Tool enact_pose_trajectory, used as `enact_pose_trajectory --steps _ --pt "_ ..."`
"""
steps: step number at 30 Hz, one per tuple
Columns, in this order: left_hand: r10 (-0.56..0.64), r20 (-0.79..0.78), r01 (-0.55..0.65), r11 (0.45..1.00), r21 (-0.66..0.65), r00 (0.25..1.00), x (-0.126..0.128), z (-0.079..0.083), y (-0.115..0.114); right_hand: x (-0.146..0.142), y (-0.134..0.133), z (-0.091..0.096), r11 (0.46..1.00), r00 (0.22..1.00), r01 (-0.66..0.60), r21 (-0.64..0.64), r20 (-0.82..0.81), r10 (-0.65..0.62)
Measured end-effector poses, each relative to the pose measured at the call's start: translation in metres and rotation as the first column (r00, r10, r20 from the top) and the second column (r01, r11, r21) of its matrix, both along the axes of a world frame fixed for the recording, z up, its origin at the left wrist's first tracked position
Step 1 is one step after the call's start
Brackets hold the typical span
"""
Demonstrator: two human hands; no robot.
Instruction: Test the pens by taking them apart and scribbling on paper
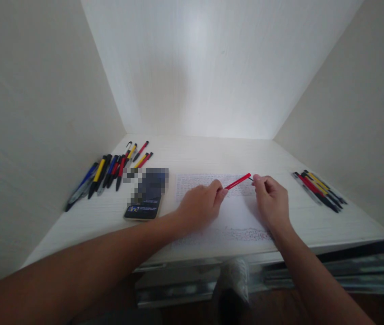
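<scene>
Your left hand (203, 203) pinches the near end of a slim red plastic-looking pen barrel (237, 181), its long axis slanting forward and rightward to a tip near your right hand (270, 197), which pinches a thin black strip (250, 178).

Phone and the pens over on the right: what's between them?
In the head view, there's paper with writing, plus the left hand, a red tube, a thin dark piece and the right hand.
</scene>
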State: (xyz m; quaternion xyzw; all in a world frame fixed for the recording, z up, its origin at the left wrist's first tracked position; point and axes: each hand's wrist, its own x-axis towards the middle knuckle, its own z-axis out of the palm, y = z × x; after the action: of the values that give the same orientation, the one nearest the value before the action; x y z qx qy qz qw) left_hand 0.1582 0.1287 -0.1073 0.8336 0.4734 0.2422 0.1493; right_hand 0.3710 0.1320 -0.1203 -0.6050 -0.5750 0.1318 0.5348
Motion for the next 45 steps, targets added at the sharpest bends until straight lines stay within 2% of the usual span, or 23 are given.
enact_pose_trajectory --steps 2,4,8,11,13,15,17,20,22,25,28,30,33,37,45 --pt "-0.005 -0.001 0.005 1.000 -0.010 1.000 0.001 -0.001 -0.001 -0.003 -0.002 -0.002 1.000 0.975 0.003 -0.007 0.223 -0.001" --pt "-0.013 -0.010 0.013 1.000 -0.009 1.000 0.001 -0.001 -0.001 -0.006 -0.003 -0.003 1.000 0.934 -0.016 -0.002 0.356 0.016" --pt "-0.016 -0.019 0.016 1.000 0.001 1.000 0.001 -0.002 -0.001 -0.011 -0.001 -0.006 0.997 0.784 -0.077 -0.031 0.615 0.080" --pt "-0.017 -0.033 0.017 1.000 -0.004 0.999 0.000 -0.001 -0.002 -0.014 0.002 -0.010 0.994 0.673 -0.071 -0.085 0.731 0.111" --pt "-0.019 -0.046 0.019 1.000 -0.013 0.999 0.000 -0.001 -0.002 -0.014 0.004 -0.011 0.992 0.652 -0.082 -0.096 0.748 0.126" --pt "-0.024 -0.040 0.023 1.000 -0.016 0.999 0.000 0.000 -0.002 -0.013 0.004 -0.010 0.991 0.701 -0.119 -0.063 0.701 0.129" --pt "-0.025 -0.021 0.025 1.000 -0.016 0.999 0.001 0.000 -0.002 -0.011 0.001 -0.006 0.990 0.804 -0.137 0.013 0.586 0.104" --pt "-0.017 0.016 0.017 0.999 -0.032 1.000 0.002 0.000 -0.001 -0.010 -0.008 0.001 0.985 0.945 -0.156 0.072 0.300 0.128" --pt "-0.018 0.054 0.020 0.999 -0.041 0.998 0.003 0.000 -0.001 -0.013 -0.014 0.005 0.973 0.972 -0.220 0.066 0.100 0.213" --pt "-0.066 0.132 0.070 0.997 -0.030 0.989 0.003 0.001 -0.002 -0.021 -0.018 0.005 0.948 0.932 -0.314 0.050 -0.174 0.318" --pt "-0.133 0.180 0.137 0.991 -0.008 0.975 0.002 0.001 -0.002 -0.031 -0.017 0.002 0.927 0.859 -0.374 0.011 -0.372 0.351" --pt "-0.137 0.185 0.141 0.990 -0.004 0.973 0.002 0.001 -0.002 -0.034 -0.017 0.003 0.929 0.825 -0.371 0.014 -0.453 0.337" --pt "-0.115 0.157 0.116 0.993 0.001 0.981 0.001 0.000 0.000 -0.035 -0.019 0.008 0.956 0.771 -0.286 0.070 -0.576 0.273" --pt "-0.119 0.096 0.117 0.993 0.027 0.988 0.001 0.001 0.001 -0.032 -0.022 0.013 0.972 0.751 -0.212 0.098 -0.620 0.226" --pt "-0.130 0.009 0.129 0.989 0.078 0.991 0.000 0.003 -0.002 -0.032 -0.025 0.009 0.963 0.719 -0.265 0.039 -0.658 0.224"
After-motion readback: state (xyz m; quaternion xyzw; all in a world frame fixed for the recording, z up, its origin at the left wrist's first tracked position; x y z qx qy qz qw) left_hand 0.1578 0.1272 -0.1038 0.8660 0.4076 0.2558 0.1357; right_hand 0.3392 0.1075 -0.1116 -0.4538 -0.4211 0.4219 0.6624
